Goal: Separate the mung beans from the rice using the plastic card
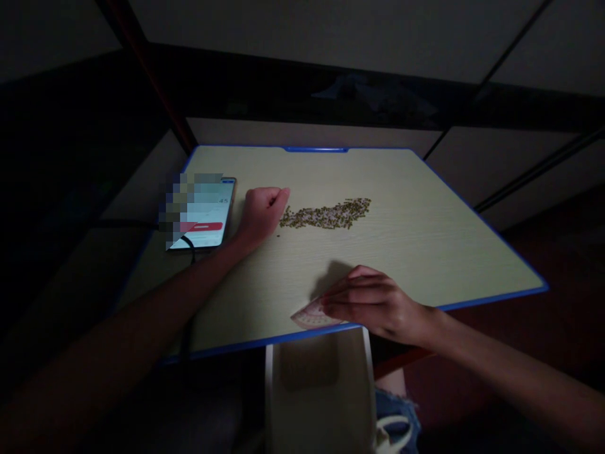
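Observation:
A flat, stretched-out pile of small greenish beans mixed with paler bits (pixel 326 215) lies on the small folding table (pixel 406 246). My left hand (pixel 265 211) rests at the left end of the pile, curled into a fist; whatever is inside it, if anything, is hidden. Near the table's front edge, my right hand (pixel 366 299) pinches a clear pinkish set square (pixel 307 316) marked with an arc scale. The set square lies low over the tabletop, partly covered by my fingers. One loose bean (pixel 278 236) sits just below the fist.
A phone (pixel 208 214) with a lit screen lies left of my fist, a dark cable (pixel 191 246) beside it. Below the front edge stands an open pale bin (pixel 321 403) with a white handle (pixel 394 432). A blue rim (pixel 510 293) borders the table; pale panels (pixel 520 164) stand behind.

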The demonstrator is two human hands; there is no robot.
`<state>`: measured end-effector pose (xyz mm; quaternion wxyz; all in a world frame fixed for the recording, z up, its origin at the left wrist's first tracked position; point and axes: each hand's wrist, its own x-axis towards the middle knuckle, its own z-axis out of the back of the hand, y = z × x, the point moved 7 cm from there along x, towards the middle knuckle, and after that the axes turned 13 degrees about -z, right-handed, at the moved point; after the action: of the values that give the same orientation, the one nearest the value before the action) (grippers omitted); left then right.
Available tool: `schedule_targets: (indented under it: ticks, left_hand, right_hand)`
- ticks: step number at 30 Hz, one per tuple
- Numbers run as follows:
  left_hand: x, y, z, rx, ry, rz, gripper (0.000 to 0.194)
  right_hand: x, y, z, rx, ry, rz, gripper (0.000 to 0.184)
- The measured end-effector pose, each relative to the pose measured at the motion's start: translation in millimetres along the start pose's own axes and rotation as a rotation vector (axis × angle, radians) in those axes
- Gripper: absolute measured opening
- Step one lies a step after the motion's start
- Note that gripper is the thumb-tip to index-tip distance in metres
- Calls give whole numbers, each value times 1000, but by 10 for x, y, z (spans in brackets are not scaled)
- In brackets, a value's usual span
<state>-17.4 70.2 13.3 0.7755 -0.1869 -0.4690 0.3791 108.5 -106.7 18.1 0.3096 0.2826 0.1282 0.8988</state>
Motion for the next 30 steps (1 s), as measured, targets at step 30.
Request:
schedule_targets:
  ticks: [30]
  left_hand:
    - [44,-17,-4,-28,-78,-159,41]
  right_hand:
    - [-184,-642,-83,598,-245,-1043,38]
